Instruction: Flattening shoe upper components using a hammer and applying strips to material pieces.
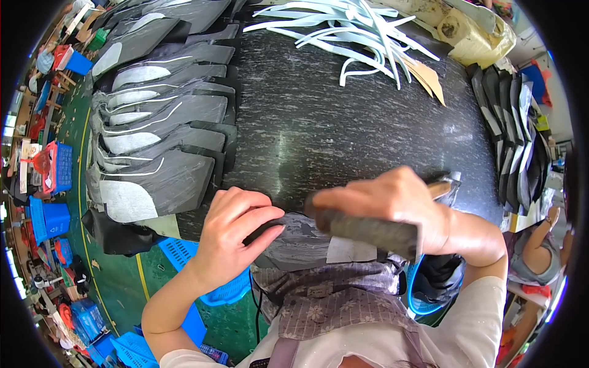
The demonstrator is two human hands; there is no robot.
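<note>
My left hand (236, 227) is closed at the left end of a dark grey sheet piece (294, 242), with its folded black edge between thumb and fingers. That piece lies at the near edge of the black work surface (343, 135) and carries a whitish patch (350, 250). Over its right part, my right hand (396, 199) is wrapped round a dark, worn, bar-shaped tool (374, 232). Motion blur and the fingers hide its exact kind. Just beyond my right wrist, a wooden stick end (438, 189) shows beside a clear plastic wrap (453, 184).
Overlapping dark grey cut pieces (184, 178) with white patches line the left side. Pale blue strips (362, 37) lie at the back, beside a yellowish wrapped roll (475, 37). More black pieces (509, 135) stand at the right. Blue baskets (227, 288) sit below the near edge.
</note>
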